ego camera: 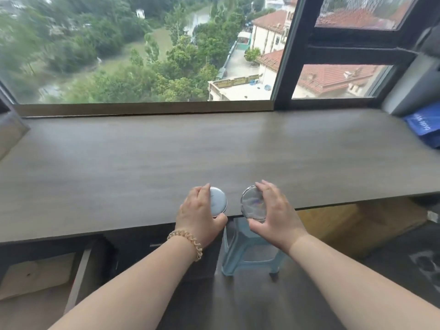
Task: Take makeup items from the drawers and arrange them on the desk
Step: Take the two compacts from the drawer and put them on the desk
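My left hand [198,216] grips a round white compact [218,201] at the front edge of the long grey-brown wooden desk [142,158]. My right hand [273,210] holds a second round compact [253,203] with a shiny, iridescent lid, tilted up on its edge just over the desk's front edge. The two compacts are a short gap apart. Below the desk at the left, a drawer [35,275] stands pulled open, showing a bare pale bottom.
A pale blue plastic stool [250,253] stands under the desk between my arms. A blue bag [423,122] lies at the desk's far right. A large window with a dark frame [285,67] runs behind the desk.
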`<state>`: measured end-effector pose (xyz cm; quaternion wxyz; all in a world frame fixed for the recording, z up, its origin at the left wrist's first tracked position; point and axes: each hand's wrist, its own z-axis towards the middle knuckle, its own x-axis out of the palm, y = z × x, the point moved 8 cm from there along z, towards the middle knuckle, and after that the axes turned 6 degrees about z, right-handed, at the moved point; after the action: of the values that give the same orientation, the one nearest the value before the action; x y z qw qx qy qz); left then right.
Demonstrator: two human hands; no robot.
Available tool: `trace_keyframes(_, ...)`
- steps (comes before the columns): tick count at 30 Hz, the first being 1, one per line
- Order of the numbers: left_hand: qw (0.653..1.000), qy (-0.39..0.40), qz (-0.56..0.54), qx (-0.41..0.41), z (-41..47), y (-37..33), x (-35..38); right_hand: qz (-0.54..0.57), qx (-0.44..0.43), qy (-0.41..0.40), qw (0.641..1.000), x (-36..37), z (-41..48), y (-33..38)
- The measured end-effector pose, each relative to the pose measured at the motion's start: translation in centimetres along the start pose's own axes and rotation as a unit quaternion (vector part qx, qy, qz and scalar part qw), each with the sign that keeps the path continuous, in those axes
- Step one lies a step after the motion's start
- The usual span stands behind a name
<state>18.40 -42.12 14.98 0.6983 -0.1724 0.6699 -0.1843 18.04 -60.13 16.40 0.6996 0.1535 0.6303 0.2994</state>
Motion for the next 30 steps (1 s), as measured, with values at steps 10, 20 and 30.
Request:
trace_keyframes(10,0.995,0.024,0.091,0.017,8.8,-4.8,4.4,0.017,0.043,0.025,0.999,-0.1,7.3,-8.1)
trace_keyframes(20,0.983,0.062,0.175,-0.002,15.9,-4.9,9.5,-0.030,0.098,0.069,0.992,1.2,14.0,-13.6)
trace_keyframes(30,0.978,0.081,0.176,-0.073,19.2,-3.7,14.1,-0.051,0.055,0.173,0.982,6.4,18.4,-17.3)
